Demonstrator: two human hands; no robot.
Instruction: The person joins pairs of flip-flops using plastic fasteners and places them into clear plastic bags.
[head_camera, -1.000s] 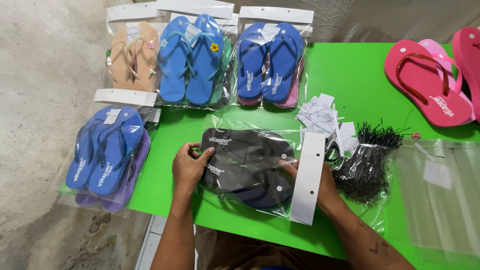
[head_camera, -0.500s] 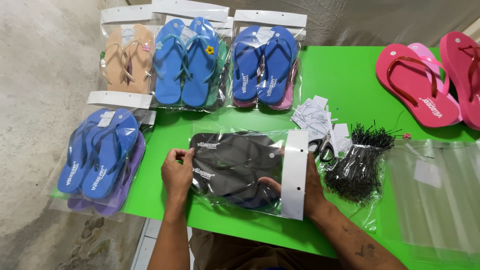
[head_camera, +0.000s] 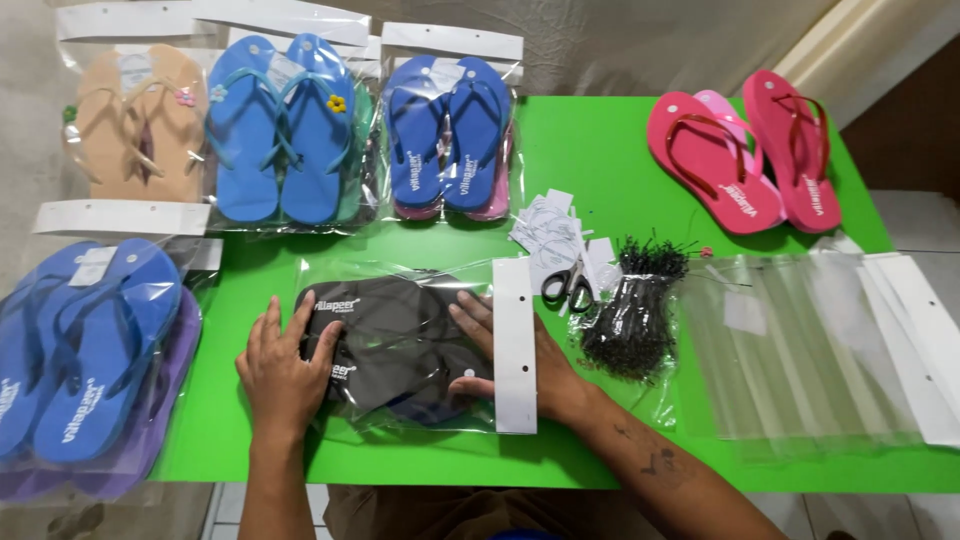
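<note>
A clear plastic bag with a white header strip lies on the green table in front of me, holding a pair of black flip-flops. My left hand lies flat on the bag's left end, fingers spread over the sandal heels. My right hand presses on the bag's right end, partly under the white header, thumb and fingers on the black sandals. Both hands rest on the bag and press it against the table.
Bagged sandal pairs lie around: tan, blue, dark blue, and blue over purple overhanging the left edge. Loose pink flip-flops sit far right. Scissors, paper tags, black ties, empty clear bags.
The bagged black flip-flops have been lowered flat onto the table. My left hand moved from gripping the bag's left edge to lying flat on it; the camera view shifted slightly.
</note>
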